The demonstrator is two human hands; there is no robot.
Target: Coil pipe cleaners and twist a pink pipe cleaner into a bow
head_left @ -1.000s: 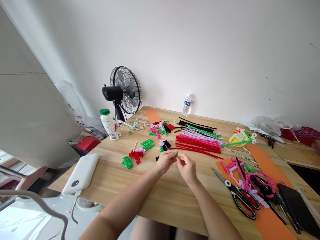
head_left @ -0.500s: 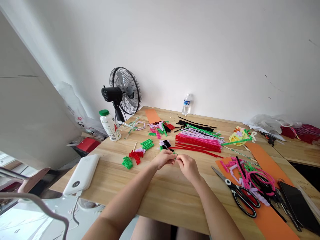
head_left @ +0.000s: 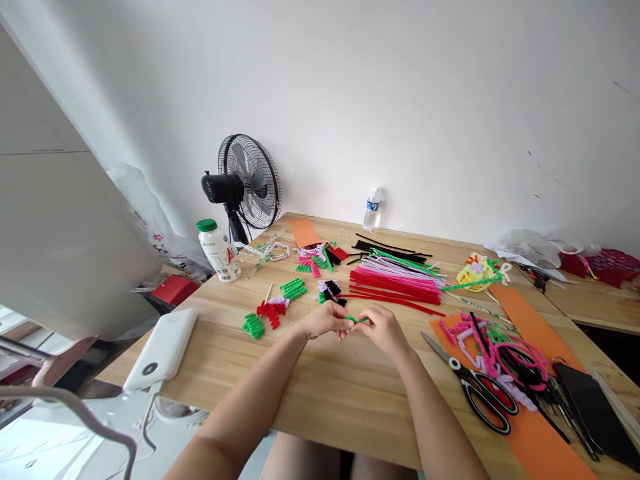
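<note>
My left hand (head_left: pixel 324 320) and my right hand (head_left: pixel 383 329) meet over the middle of the wooden table (head_left: pixel 320 387). Between their fingertips they pinch a short green pipe cleaner piece (head_left: pixel 357 321), held roughly level just above the tabletop. Behind the hands lies a bundle of long red, pink, lilac and green pipe cleaners (head_left: pixel 397 279). Small coiled pieces in green (head_left: pixel 253 325), red (head_left: pixel 271 311) and black (head_left: pixel 331 289) lie to the left and behind my left hand.
Scissors (head_left: pixel 475 387) lie on orange paper (head_left: pixel 535 427) at the right, beside tangled pink pieces and a dark phone (head_left: pixel 595 415). A white power bank (head_left: pixel 163 347), a white bottle (head_left: pixel 217 251), a fan (head_left: pixel 245 183) and a water bottle (head_left: pixel 373 209) stand around the table.
Both hands have dropped slightly toward the table and drawn a little apart, so the green piece now shows stretched between the fingertips. Nothing else has moved.
</note>
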